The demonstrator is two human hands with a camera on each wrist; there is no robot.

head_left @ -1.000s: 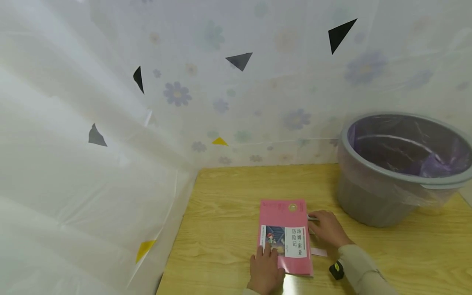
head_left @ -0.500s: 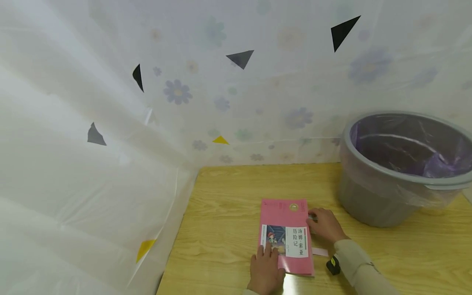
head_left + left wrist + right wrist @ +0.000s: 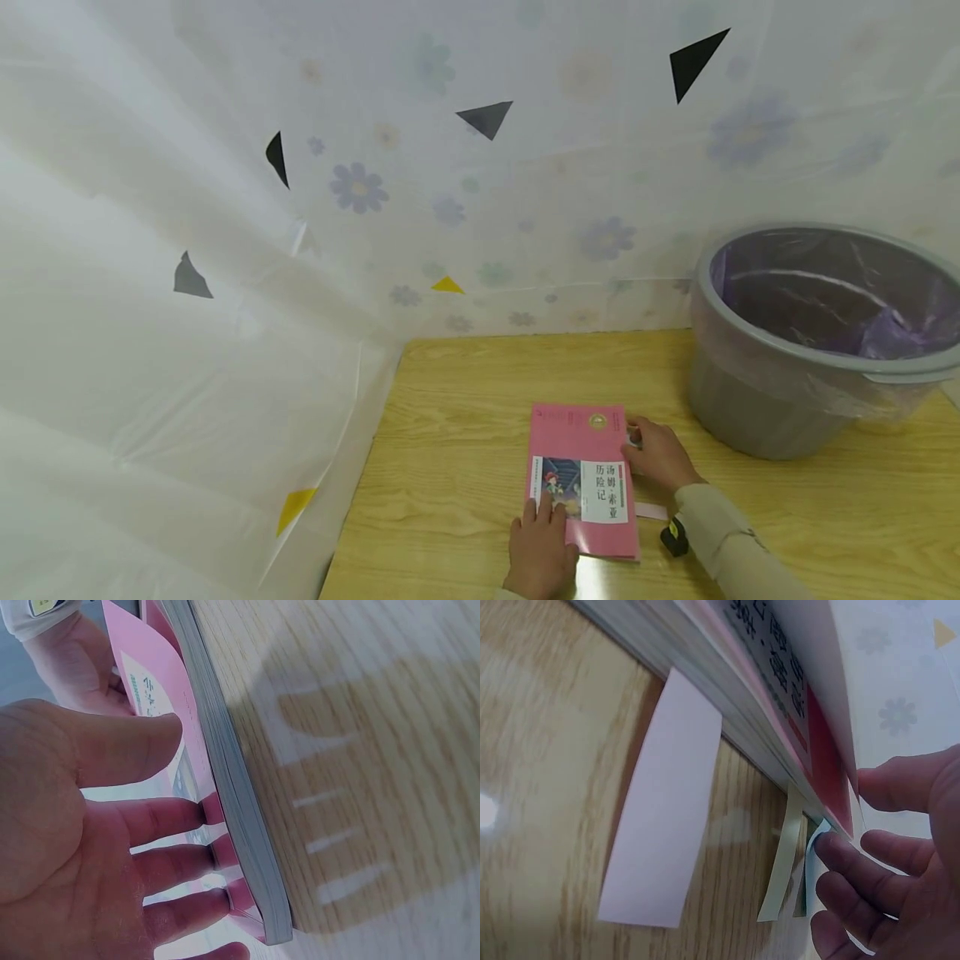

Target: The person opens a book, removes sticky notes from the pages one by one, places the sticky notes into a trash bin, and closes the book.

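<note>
A pink book (image 3: pixel 577 437) with an illustrated cover lies on the table. Straight fingers of my left hand (image 3: pixel 538 546) rest on its lower left part; in the left wrist view they press near the edge of the page block (image 3: pixel 255 855). My right hand (image 3: pixel 663 458) is at the book's right edge. Its fingers curl at a light blue paper strip (image 3: pixel 811 862), and its thumb touches a raised cover flap (image 3: pixel 832 690). A pale pink strip (image 3: pixel 664 817) and a beige strip (image 3: pixel 781 859) stick out from the pages. Fingers partly hide the blue strip.
A grey tub (image 3: pixel 765 408) lined with a clear purplish bag stands at the right rear of the wooden table (image 3: pixel 457 400). Pale plastic sheeting (image 3: pixel 187 400) rises along the left and back. A small black device (image 3: pixel 673 537) sits at my right cuff.
My right hand has shifted slightly left toward the book, and less of the pale strip end shows at its fingertips. My left hand stays in place on the cover.
</note>
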